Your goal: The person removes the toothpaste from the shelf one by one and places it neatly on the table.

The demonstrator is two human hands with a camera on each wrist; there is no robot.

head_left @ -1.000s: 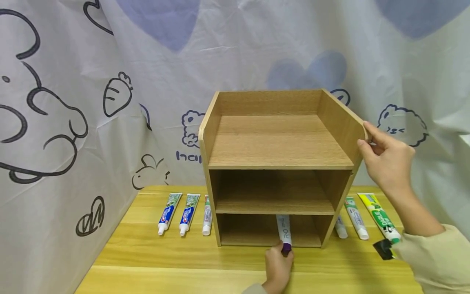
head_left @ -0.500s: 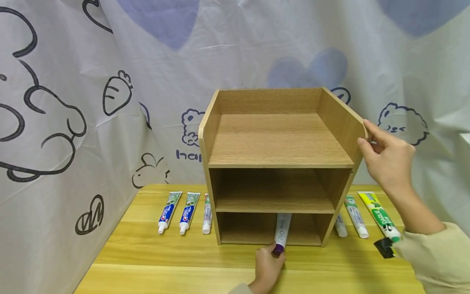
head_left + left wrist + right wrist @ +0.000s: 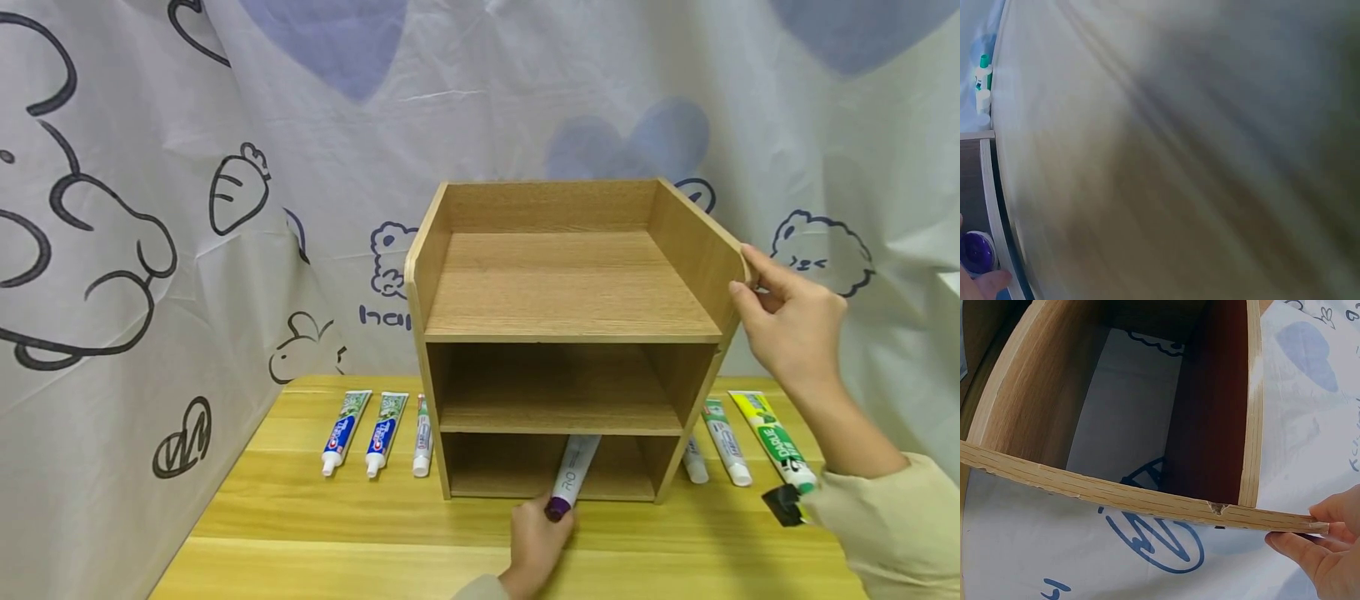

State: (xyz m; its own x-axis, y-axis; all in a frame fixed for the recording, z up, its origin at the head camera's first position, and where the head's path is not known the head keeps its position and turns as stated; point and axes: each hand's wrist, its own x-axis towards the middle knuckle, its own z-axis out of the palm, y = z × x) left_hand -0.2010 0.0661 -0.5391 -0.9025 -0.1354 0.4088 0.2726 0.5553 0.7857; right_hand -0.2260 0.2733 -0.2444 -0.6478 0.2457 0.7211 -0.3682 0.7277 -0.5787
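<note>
In the head view a wooden shelf unit [image 3: 570, 339] with an open top tray and two compartments stands on the table. At the bottom compartment, my left hand [image 3: 536, 537] grips the cap end of a white toothpaste tube [image 3: 577, 467]. The tube slants, its purple cap [image 3: 558, 509] toward me and its far end inside the compartment under the middle shelf. In the left wrist view the cap [image 3: 977, 253] shows between thumb and fingers at the edge. My right hand [image 3: 798, 325] pinches the front upper corner of the right side panel, also seen in the right wrist view [image 3: 1329, 547].
Left of the unit lie two blue-and-green toothpaste tubes [image 3: 342, 433] and a white-and-green one [image 3: 423, 442]. To its right lie a partly hidden tube [image 3: 695, 462], a white-and-green tube [image 3: 726, 446] and a yellow-and-green tube [image 3: 776, 437]. A printed cloth [image 3: 525, 108] hangs behind.
My left hand has moved left and slightly toward me, drawing the cap end with it. The tube now slants more. The right hand keeps its hold on the side panel.
</note>
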